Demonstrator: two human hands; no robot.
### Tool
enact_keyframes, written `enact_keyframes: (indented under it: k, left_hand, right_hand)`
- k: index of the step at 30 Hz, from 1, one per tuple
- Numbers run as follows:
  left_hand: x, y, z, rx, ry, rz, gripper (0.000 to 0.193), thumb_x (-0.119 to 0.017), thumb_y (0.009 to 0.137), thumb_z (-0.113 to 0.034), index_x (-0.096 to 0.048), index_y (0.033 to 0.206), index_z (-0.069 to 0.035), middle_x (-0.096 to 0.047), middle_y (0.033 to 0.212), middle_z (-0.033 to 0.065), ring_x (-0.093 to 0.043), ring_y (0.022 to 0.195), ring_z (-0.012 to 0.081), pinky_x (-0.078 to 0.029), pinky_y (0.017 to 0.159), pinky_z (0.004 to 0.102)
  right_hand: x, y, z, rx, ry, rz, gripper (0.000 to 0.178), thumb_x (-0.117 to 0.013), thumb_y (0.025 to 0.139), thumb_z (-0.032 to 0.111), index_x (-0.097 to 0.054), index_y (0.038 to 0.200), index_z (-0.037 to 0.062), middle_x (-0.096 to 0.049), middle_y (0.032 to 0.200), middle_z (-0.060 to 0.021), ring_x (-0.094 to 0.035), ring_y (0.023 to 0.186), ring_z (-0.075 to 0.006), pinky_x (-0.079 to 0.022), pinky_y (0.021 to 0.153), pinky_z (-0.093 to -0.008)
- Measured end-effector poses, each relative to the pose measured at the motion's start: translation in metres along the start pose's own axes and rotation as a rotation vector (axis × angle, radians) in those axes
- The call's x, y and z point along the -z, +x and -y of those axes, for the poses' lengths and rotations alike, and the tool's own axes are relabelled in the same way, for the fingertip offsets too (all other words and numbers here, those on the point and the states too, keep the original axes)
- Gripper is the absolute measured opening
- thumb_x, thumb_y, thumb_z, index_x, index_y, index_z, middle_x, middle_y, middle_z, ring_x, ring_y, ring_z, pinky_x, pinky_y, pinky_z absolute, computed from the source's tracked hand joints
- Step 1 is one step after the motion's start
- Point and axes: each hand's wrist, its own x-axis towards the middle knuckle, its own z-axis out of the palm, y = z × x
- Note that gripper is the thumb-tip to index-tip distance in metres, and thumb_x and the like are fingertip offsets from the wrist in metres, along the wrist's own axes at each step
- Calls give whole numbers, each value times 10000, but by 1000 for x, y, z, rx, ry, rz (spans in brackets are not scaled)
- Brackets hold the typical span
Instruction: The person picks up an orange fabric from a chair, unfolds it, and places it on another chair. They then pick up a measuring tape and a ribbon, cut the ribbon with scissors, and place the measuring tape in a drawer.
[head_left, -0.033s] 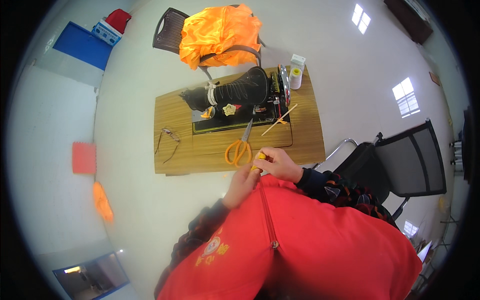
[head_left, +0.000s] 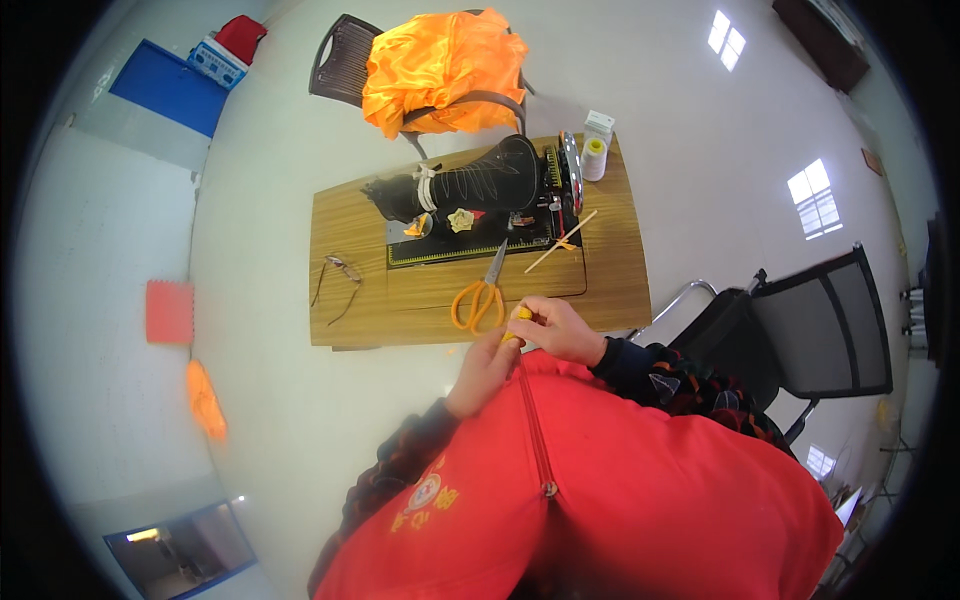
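Observation:
In front of my chest, both hands meet over a small yellow piece, mostly covered by fingers; what it is made of I cannot tell. My left hand pinches it from below. My right hand grips its upper part with bent fingers. Just beyond them, on the wooden table, lie scissors with orange handles, slightly parted and pointing away. Behind the scissors stands a black sewing machine, with a pale folded flower on its bed. A thin stick lies across the bed's right corner.
Eyeglasses rest on the table's left side. A white thread cone and a small box stand at the far right corner. Orange satin cloth fills a chair behind the table. A black mesh chair is to my right.

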Motion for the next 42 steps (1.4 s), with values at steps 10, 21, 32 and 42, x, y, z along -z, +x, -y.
enact_keyframes:
  k: [10,21,32,42]
  left_hand:
    - [10,-8,5,97,-46,-64,187,-486,954,-233,-561,981,-64,-466,691,-69,-380,587,13,-321,523,182]
    - [57,-46,54,126,-36,94,272,-474,958,-218,-542,1112,-4,-585,998,5,-530,915,63,-435,822,221]
    - [127,-130,76,137,-360,234,271,-426,978,-225,-541,1108,-17,-578,1006,-12,-519,914,44,-430,817,213]
    - [206,-238,113,10,-557,165,274,-425,979,-238,-548,1093,-22,-589,963,-22,-529,854,26,-449,764,199]
  right_hand:
    - [1,14,-7,55,-30,225,170,-608,838,173,-588,921,25,-589,820,-19,-536,712,-62,-437,635,-222]
    - [-19,30,11,111,-396,706,271,-658,826,228,-603,1037,66,-624,925,-51,-579,878,-151,-447,780,-280]
    - [-127,29,-15,-107,-304,778,188,-652,833,151,-542,928,33,-574,857,-10,-506,773,-62,-425,687,-211]
    - [-271,33,-40,-200,-407,867,195,-640,827,102,-520,962,26,-581,834,-14,-520,770,-63,-436,674,-220]
